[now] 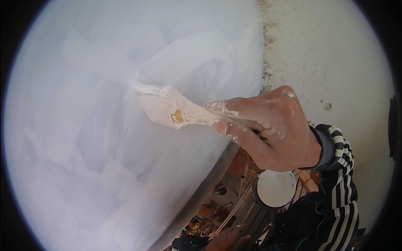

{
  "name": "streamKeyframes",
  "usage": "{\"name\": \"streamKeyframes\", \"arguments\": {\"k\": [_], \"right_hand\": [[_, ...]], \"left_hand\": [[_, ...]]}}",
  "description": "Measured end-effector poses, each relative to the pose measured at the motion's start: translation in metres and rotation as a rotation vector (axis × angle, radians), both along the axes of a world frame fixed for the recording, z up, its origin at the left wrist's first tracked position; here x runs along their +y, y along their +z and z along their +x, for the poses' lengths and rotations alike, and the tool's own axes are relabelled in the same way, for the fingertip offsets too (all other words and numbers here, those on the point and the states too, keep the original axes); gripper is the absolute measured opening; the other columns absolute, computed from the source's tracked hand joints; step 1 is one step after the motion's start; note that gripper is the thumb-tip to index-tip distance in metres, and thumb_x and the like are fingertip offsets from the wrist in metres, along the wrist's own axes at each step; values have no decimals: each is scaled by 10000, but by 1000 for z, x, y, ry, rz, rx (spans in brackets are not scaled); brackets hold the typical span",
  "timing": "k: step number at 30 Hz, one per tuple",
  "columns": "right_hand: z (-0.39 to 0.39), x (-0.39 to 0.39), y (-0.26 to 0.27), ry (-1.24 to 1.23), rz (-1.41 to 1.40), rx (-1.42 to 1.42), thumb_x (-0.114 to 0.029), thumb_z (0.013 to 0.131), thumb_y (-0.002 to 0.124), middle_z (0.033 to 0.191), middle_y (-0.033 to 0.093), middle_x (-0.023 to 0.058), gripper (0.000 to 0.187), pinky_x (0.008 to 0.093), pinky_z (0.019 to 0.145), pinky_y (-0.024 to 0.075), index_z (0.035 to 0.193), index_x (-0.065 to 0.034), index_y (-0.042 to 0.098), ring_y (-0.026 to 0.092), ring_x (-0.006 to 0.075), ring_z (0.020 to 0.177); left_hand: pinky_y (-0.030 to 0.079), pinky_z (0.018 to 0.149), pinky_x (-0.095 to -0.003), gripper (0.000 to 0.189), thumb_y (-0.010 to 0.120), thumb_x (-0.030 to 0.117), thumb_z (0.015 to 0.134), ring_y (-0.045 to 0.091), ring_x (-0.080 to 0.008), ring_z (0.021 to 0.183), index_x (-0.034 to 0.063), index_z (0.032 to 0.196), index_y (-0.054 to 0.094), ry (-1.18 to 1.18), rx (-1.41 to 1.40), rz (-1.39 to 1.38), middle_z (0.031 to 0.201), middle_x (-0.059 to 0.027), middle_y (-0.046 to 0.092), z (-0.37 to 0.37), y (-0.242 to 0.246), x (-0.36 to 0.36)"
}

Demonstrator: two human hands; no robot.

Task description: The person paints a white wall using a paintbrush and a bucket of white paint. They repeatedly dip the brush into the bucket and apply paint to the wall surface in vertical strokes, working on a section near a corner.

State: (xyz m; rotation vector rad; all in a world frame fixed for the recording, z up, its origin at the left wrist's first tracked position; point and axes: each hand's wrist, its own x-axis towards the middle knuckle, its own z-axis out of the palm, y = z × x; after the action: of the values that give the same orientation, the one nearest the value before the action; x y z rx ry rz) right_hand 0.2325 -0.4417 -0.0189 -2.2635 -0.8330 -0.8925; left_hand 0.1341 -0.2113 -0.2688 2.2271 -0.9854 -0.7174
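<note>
My right hand (pixel 276 128), spotted with white paint, pinches the handle of a paintbrush (pixel 160 106) between thumb and fingers. White paint coats the brush almost wholly, apart from a small yellowish patch near its ferrule. Its bristle end touches a broad, smooth surface (pixel 110 163) covered in whitish, streaky paint. Low in the view is my left hand (pixel 227 238), partly cut off by the frame's bottom edge. Nothing can be seen in its fingers, but its grip is unclear. Below my right wrist stands a round bucket (pixel 276 188) of white paint.
A rough, stained off-white wall (pixel 314 62) meets the painted surface along an edge at the right. Dark wooden planks (pixel 248 216) lie under the bucket. Farther down are debris, reddish bricks and a yellow item (pixel 196 229). Thin rods or pipes (pixel 230 213) run past the planks.
</note>
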Motion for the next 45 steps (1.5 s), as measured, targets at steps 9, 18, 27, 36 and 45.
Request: {"name": "streamKeyframes", "arguments": {"k": [9,18,27,36,45], "right_hand": [[3,-55,-59,-129,372,258,-86,816,603,545,555,102,175,234,452,390,938,27,657,483,106,441],[-64,-135,-119,-402,94,701,-76,720,683,693,630,196,182,290,579,475,860,38,664,585,222,545],[-92,-166,-185,-317,-329,976,-215,699,677,658,603,200,240,397,602,492,781,11,671,610,343,606],[-98,-145,-264,-320,-547,949,-222,729,628,590,587,162,173,421,552,486,741,-51,653,606,328,559],[-110,-141,-283,-366,-611,962,-229,758,613,567,578,150,188,427,524,470,777,-46,646,593,316,518]], "left_hand": [[446,819,-420,494,551,388,877,553,-329,997,86,1259,468,23,8,47,1127,-177,558,1,0,1],[475,756,-400,500,541,416,876,573,-329,961,82,1243,479,33,-20,151,1129,-158,569,0,25,-12],[453,732,-436,440,477,406,906,569,-362,886,24,1122,505,93,-92,187,1015,-188,586,4,22,-20],[471,748,-420,471,520,392,879,581,-356,881,17,1162,492,88,-61,124,983,-194,571,9,15,-20],[493,737,-419,493,493,431,885,601,-338,905,44,1189,482,118,-46,128,1036,-189,577,11,16,-24]]}}
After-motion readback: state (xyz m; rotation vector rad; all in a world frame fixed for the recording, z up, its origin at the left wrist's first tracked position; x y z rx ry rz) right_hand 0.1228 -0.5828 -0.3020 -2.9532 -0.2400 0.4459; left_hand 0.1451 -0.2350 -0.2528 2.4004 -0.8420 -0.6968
